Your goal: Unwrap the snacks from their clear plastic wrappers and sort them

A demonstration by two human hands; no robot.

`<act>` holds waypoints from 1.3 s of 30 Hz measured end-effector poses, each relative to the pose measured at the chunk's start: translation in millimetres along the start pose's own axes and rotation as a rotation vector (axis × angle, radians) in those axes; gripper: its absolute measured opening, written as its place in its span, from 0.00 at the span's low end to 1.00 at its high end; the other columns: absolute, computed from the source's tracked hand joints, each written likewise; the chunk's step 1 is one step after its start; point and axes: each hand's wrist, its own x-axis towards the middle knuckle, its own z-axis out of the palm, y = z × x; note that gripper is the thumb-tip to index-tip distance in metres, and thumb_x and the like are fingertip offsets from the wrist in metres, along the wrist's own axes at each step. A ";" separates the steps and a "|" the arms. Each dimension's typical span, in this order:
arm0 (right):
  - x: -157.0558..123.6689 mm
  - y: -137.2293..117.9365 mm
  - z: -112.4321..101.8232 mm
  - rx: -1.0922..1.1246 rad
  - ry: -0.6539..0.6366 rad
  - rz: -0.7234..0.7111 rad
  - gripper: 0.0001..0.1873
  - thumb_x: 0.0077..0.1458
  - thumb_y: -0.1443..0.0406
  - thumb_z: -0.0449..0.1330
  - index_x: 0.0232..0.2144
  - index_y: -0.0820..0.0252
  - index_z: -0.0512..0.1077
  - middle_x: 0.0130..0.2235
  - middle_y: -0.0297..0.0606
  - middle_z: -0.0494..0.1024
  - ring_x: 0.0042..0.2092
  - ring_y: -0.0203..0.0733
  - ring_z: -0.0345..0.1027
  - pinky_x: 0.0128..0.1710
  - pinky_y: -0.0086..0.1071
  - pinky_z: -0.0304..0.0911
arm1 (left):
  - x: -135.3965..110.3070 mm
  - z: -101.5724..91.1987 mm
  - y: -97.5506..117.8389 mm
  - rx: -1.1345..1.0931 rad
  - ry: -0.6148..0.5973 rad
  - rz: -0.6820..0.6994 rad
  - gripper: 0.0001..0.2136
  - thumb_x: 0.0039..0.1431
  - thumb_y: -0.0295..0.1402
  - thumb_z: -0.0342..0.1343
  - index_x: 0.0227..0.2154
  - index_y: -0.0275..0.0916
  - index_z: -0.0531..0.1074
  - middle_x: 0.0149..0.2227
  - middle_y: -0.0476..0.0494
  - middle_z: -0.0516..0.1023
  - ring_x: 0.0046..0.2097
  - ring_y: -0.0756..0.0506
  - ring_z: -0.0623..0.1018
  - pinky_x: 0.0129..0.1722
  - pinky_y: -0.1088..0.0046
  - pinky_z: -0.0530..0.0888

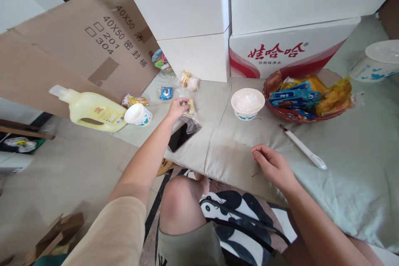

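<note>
Left hand outstretched at yellow packet (cannot tell whether clamped), right hand half-curled, grip together

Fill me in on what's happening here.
Someone's left hand is at a small yellow packet beyond a dark phone; whether it grips the packet is unclear. The right hand, fingers loosely curled, shows nothing in it. A white bowl stands left of a red basket of wrapped packets, and a white-handled tool lies in front of the basket.
</note>
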 end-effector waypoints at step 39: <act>16.6 -0.4 -0.2 0.510 0.209 -0.139 0.44 0.49 0.54 0.68 0.64 0.49 0.53 0.53 0.43 0.76 0.49 0.49 0.74 0.49 0.45 0.72 | -186.8 138.5 44.6 -0.720 -0.714 0.283 0.48 0.49 0.42 0.69 0.67 0.59 0.44 0.72 0.39 0.48 0.62 0.37 0.71 0.57 0.57 0.71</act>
